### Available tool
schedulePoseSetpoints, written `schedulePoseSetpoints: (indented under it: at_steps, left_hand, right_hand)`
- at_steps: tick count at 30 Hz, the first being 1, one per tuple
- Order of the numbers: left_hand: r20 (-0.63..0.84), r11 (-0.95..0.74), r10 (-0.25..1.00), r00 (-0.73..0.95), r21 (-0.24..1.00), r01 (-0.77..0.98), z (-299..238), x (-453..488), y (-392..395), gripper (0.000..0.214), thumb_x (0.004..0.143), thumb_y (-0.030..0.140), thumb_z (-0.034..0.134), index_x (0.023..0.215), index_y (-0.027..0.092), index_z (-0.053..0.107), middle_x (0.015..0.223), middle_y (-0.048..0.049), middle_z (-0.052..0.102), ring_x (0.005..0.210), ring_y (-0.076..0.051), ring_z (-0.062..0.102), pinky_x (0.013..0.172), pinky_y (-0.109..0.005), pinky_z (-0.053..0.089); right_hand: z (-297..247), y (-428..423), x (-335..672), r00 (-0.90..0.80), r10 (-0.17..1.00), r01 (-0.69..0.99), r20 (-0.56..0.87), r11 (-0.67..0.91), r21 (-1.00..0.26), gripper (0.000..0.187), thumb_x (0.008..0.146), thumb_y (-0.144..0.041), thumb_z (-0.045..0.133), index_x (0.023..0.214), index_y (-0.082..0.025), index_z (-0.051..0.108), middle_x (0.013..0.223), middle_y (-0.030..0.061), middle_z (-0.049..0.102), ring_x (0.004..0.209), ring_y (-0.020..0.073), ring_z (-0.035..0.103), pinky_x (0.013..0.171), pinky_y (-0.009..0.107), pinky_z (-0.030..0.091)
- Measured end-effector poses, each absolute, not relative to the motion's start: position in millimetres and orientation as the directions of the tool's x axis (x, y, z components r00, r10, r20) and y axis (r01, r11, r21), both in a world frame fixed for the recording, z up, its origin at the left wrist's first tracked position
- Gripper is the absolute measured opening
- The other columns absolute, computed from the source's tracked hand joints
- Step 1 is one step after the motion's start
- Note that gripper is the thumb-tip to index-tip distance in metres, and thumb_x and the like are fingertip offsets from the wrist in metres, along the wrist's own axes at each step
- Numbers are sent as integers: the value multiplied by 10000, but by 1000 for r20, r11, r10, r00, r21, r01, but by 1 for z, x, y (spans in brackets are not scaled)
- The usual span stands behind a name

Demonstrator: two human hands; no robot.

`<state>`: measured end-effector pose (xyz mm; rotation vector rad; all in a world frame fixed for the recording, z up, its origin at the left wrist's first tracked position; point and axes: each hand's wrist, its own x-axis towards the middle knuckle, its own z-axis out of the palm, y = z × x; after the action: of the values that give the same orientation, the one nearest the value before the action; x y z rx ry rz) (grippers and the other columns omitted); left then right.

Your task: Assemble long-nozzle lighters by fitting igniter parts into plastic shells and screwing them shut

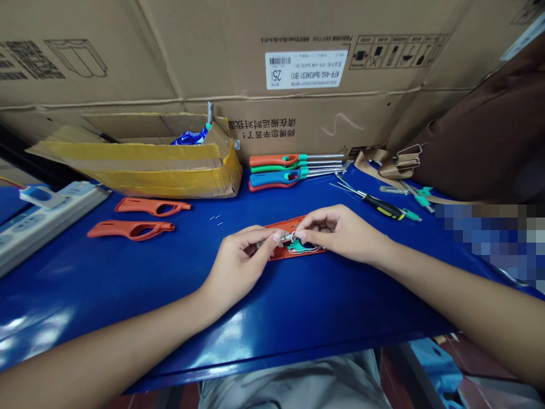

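An opened orange lighter casing (279,253) lies on the blue table under both hands, with a green part (297,246) and thin pale wires inside it. Over this casing, my left hand (238,264) is closed, thumb against fingers, on a small whitish cylindrical part (288,237). My right hand (347,233) pinches at the other end of that part; whatever is between its fingertips is too small to name. To the left lie two orange casing halves (130,229), and three tiny metal pins (216,220) rest between them and my left hand.
Several long-nosed lighters (272,179) are stacked behind my hands. A screwdriver (383,207) and green-tipped metal parts (421,200) lie at the right. A yellow-taped carton (170,173) and a power strip (46,218) stand left. A large cardboard box (204,51) walls the back.
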<state>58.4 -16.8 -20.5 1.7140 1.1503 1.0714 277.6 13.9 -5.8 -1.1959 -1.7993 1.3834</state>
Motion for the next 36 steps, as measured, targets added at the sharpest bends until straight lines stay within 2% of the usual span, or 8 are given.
schedulePoseSetpoints:
  at_steps: [8,12,15,18,20,23,27,36]
  left_hand:
    - [232,-300,941,245,907,294,-22,58,-18,191,945,317,664,989,229,828,931,-44,790,837,-177,704,757,-260,558]
    - [247,-319,935,254,898,303,-20,57,-16,203,953,325,652,997,232,827,923,-44,791,842,-185,704,777,-277,559]
    - [260,-338,929,262,883,325,-16,54,-14,208,950,328,652,1003,227,826,897,-44,783,802,-178,686,748,-277,542]
    - [224,-331,927,300,864,379,-12,51,-12,221,947,330,645,1004,211,822,862,-46,774,762,-177,670,697,-279,511]
    - [195,-323,926,324,852,411,-10,48,-10,218,937,340,652,972,202,818,862,-47,781,760,-183,676,684,-283,500]
    - [162,-309,927,339,841,444,-8,44,-8,201,914,355,673,940,197,795,893,-40,795,737,-180,681,644,-274,487]
    - [158,-356,906,393,787,504,-7,40,-8,171,915,322,664,881,199,777,844,-19,790,688,-161,668,618,-261,468]
    - [272,-505,845,460,688,521,-15,41,-6,141,923,234,654,857,186,769,811,-19,740,714,-143,626,668,-266,466]
  right_hand:
    - [-9,11,274,-415,906,308,-86,51,-950,298,769,-452,780,846,-167,751,814,55,748,728,161,652,678,298,515]
    - [-6,11,274,-428,902,352,-58,107,-930,271,833,-436,712,848,-167,737,819,54,745,701,154,641,647,290,502]
    - [-3,10,276,-423,904,467,55,270,-842,229,869,-399,689,908,-179,738,819,43,729,695,154,621,629,288,473]
    - [-2,9,279,-524,825,561,209,520,-644,297,841,-344,754,1102,-207,722,993,61,717,915,210,633,795,332,493]
    - [-3,9,281,-612,761,581,214,617,-532,382,843,-344,772,1197,-220,699,1095,82,686,1038,247,599,889,375,481]
    - [-4,11,283,-678,715,589,168,667,-456,350,886,-351,738,1212,-226,700,1107,94,662,1044,257,577,896,394,471]
    - [-4,13,286,-696,703,598,145,680,-425,259,896,-340,727,1117,-206,724,1075,93,654,997,246,573,845,370,467]
    - [-2,16,291,-723,677,590,136,709,-387,268,921,-379,698,1124,-204,710,1073,88,654,1003,246,572,855,379,466]
